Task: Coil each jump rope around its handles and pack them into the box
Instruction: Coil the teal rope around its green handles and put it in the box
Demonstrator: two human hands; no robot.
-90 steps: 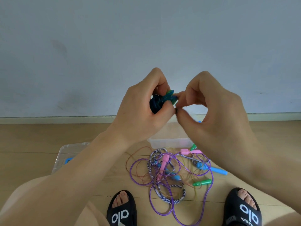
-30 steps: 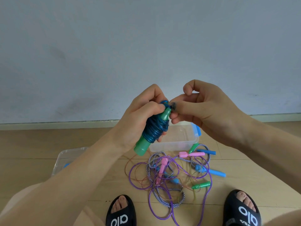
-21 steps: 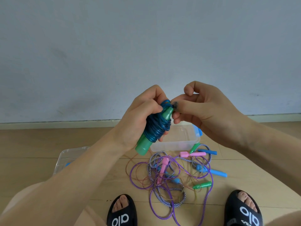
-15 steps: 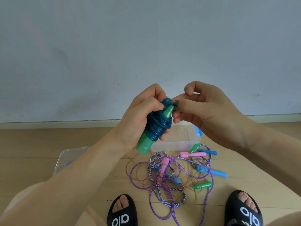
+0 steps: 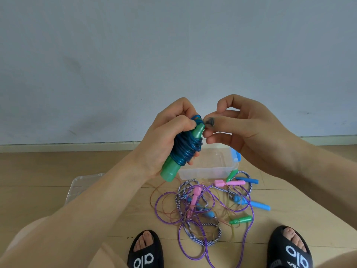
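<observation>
Your left hand (image 5: 164, 140) is clamped round a pair of green plastic jump-rope handles wound w/ glossy dark-blue cord (image 5: 185, 149), held up at chest height, tilted, butt end down-left. Your right hand (image 5: 245, 128) has its fingers curled together at the handles' narrow tips; the fingertips (image 5: 209, 122) seem to pinch the cord's loose end, but the cord there is mostly hidden.

Below, on the wood floor (image 5: 38, 171), sits a clear plastic box w/ a blue clip (image 5: 206, 169). Its clear lid (image 5: 81, 186) lies to the left. Just in front of the box is a tangle of loose ropes (image 5: 204, 207): purple, striped, thin brown cords w/ pink, blue, green handles.

Handling, as a guess: bundle is light; handles stiff; slick cord is springy and likely to uncoil. Keep hold across the wraps at mid-bundle, not the bare butt end, till it's in the box.
</observation>
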